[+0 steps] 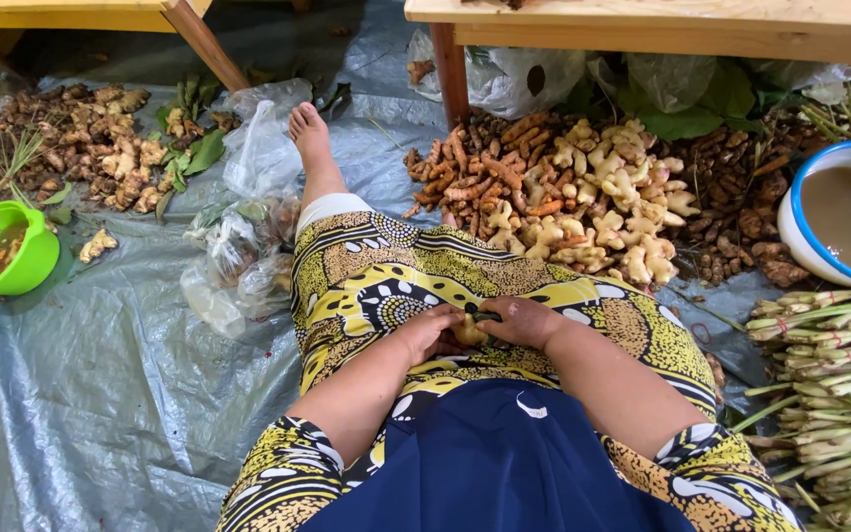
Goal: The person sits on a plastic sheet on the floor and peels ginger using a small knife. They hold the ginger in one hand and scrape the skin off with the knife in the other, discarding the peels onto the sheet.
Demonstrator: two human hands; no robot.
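Both hands meet in the lap: the left hand and the right hand have their fingers curled closed around one pale piece of ginger, held between them over the yellow patterned skirt. To the right a white basin with a blue rim holds murky brown water; to the left a green bowl holds water and scraps. Ahead lies a heap of ginger and turmeric roots, with lemongrass bundles at right, clear plastic bags beside the outstretched leg, all on a grey tarp.
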